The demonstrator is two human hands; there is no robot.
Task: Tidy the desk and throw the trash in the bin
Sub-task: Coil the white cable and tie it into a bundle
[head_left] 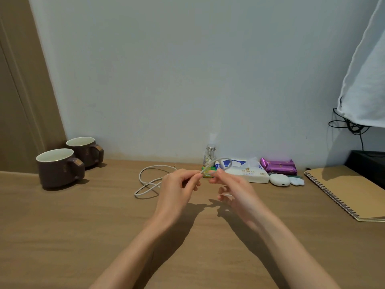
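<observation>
A white cable (145, 184) lies in loose loops on the wooden desk (83, 226), left of my hands. Its free end rises to my hands and forms a small loop (226, 163) above them. My left hand (177, 190) pinches the cable between thumb and fingers. My right hand (233, 188) pinches the loop's base just to the right, the other fingers spread. Both hands hover above the desk's middle.
Two dark mugs (60, 165) stand at the back left. Along the wall sit a small pill bottle (210, 155), a green packet (208, 170), a tissue pack (250, 172), a purple packet (279, 166), a white earbud case (279, 180) and a spiral notebook (350, 190).
</observation>
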